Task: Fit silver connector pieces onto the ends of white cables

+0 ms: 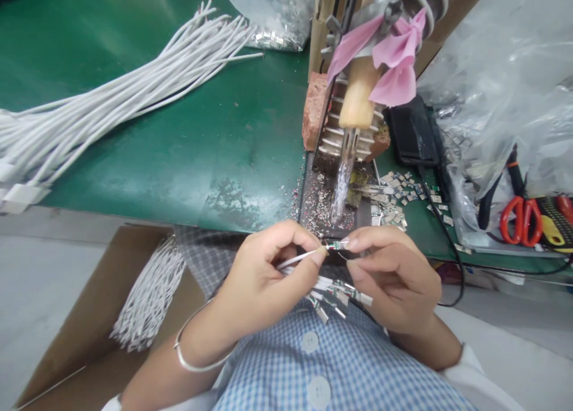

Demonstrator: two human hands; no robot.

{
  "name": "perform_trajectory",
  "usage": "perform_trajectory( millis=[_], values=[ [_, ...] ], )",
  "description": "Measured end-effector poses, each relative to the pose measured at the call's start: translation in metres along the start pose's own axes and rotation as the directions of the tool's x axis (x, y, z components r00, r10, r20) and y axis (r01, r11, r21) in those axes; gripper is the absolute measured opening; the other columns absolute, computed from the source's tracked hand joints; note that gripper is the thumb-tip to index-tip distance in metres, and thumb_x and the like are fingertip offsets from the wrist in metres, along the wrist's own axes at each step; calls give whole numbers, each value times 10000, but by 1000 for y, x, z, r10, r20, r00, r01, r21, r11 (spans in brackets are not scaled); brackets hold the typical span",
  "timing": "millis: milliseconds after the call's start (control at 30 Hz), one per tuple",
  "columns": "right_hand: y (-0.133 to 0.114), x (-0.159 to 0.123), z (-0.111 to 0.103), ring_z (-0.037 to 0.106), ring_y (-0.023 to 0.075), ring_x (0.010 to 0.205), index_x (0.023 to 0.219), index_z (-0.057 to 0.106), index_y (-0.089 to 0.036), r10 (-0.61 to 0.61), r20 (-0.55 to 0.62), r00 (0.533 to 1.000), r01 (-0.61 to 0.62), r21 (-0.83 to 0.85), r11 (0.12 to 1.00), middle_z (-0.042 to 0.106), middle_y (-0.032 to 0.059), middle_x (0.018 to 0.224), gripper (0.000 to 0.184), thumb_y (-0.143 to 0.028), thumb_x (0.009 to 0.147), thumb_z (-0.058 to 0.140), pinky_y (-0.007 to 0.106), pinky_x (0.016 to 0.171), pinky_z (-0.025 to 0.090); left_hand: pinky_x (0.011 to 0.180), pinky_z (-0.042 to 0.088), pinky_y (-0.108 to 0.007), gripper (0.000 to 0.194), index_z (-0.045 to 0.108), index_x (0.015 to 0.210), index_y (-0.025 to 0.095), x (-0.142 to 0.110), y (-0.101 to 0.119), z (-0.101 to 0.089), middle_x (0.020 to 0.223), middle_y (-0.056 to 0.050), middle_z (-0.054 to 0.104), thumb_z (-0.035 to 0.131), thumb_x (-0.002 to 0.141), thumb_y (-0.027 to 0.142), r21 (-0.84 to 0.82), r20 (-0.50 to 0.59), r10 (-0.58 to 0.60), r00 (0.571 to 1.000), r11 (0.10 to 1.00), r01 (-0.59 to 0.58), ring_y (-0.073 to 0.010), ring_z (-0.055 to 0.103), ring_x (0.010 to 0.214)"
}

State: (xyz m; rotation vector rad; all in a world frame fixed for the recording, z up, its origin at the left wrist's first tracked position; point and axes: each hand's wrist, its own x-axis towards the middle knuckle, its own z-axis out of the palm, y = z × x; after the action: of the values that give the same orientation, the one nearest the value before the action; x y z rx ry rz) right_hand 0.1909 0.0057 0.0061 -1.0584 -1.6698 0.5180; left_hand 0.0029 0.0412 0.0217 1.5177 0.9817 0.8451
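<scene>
My left hand [264,274] pinches the end of a thin white cable [298,258] between thumb and forefinger, and more cables with small metal-capped ends [338,297] hang from the same fist. My right hand [389,277] pinches a tiny green and silver connector piece [340,244] against that cable tip. Both hands meet just in front of the table edge, below the soldering iron's tip [342,190], above my checked shirt.
A wooden-handled soldering iron [358,95] with a pink rag leans on a stand. Loose small metal parts [394,196] lie to its right. A white cable bundle [111,101] lies on the green mat. A cardboard box [89,327] holds finished cables. Red-handled scissors [519,220] lie far right.
</scene>
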Motion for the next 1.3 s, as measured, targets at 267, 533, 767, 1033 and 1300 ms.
perform_trajectory(
  millis=[267,533,767,1033,1300],
  values=[
    [3,-8,-3,690,196,867,889,607,-218,22,5,1000,-22,42,999,683,40,937,211,-37,781,619,370,732,594,449,374,-195,160,604,754,182,-4,2,3,593,37,577,562,906,157,46,47,-24,999,999,22,-85,472,494],
    [1,-6,-2,529,108,582,849,596,-212,165,111,980,-171,45,984,573,-24,692,90,-216,867,684,222,490,438,462,402,-200,109,615,816,177,-10,-1,7,617,28,641,579,890,106,257,64,159,985,951,-170,-91,550,495],
    [-2,-1,-1,495,87,543,769,593,-193,212,133,968,-213,-7,977,535,-38,649,114,-167,842,677,201,472,396,509,422,-209,110,605,866,167,-14,-4,5,671,7,679,576,865,61,339,168,283,944,883,-325,-98,579,529],
    [-2,-3,-5,507,93,585,788,586,-201,231,194,953,-254,108,961,541,-36,686,121,-105,829,648,210,489,384,468,394,-187,94,651,852,147,-11,0,2,627,14,659,585,893,94,237,202,207,957,938,-253,-81,539,490],
    [5,-14,-8,471,135,640,834,560,-212,259,61,964,-263,369,891,488,-20,696,94,-146,888,600,279,560,405,420,356,-154,132,630,776,161,-12,3,-4,551,58,556,585,896,130,35,125,39,991,998,-43,-64,457,456]
  ],
)
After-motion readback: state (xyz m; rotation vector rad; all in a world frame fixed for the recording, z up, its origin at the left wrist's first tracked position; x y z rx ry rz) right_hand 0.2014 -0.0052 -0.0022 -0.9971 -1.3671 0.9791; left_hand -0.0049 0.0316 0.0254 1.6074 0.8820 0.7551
